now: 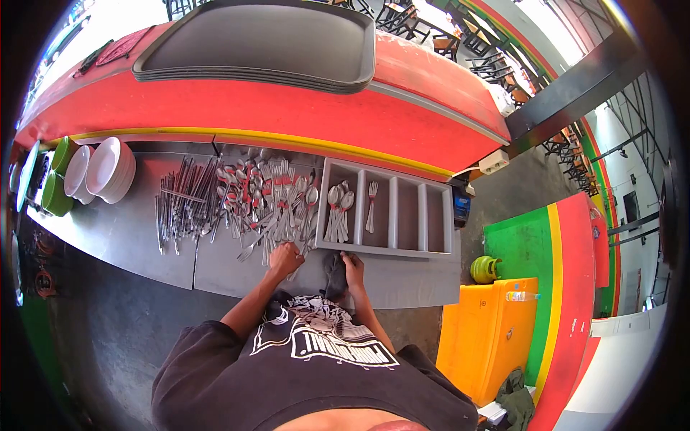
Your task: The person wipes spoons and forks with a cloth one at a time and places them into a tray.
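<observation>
My left hand (286, 258) is closed at the near edge of the cutlery pile, on a piece of cutlery whose kind I cannot make out. My right hand (352, 270) grips a dark cloth (334, 276) just in front of the grey cutlery tray (394, 251). Several spoons (339, 208) lie in the tray's leftmost compartment, and forks (371, 205) lie in the second. Left of the tray is a loose heap of spoons and forks (277, 194), many with red bands. Beside the heap lie many dark chopsticks (183, 201).
White bowls (115, 172) and green bowls (56, 188) stand stacked at the left of the metal table (237, 276). Behind it rises a red counter (287, 115) bearing stacked dark serving trays (259, 43). A yellow cabinet (474, 337) and a green gas cylinder (485, 269) stand at right.
</observation>
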Tool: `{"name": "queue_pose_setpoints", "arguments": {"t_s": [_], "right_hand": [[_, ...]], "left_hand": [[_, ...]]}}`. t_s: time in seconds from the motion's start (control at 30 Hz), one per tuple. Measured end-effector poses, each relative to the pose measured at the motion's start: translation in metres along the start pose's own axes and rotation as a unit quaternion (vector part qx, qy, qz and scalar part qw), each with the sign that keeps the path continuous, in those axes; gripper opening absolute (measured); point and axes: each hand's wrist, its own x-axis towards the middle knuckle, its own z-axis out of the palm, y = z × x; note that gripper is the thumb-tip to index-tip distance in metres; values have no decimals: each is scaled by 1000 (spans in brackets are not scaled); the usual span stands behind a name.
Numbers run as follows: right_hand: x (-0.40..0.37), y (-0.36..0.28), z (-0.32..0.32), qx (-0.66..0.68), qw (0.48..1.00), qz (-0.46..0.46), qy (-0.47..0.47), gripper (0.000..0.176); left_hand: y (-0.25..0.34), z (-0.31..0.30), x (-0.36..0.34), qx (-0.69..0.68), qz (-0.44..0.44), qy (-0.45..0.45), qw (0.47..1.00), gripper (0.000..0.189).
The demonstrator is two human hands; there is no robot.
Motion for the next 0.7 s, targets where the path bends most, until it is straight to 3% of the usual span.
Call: {"name": "queue_pose_setpoints", "arguments": {"t_s": [0.13,0.23,0.33,0.53,0.7], "right_hand": [[4,6,-4,-18,1000,12,-1,15],[0,0,-4,-12,1000,15,-4,16],[4,5,-2,-43,999,-4,8,16],[2,3,-1,3,1000,-4,1,18],[-7,-14,5,-26,1000,2,12,22]], "left_hand": [[-3,3,2,7,1,-53,999,21],[-7,11,1,26,5,-43,999,23],[-16,14,1,-20,79,-38,996,23],[-14,-1,-18,-278,45,-152,947,23],[-5,-11,-31,-410,35,-127,903,20]]}}
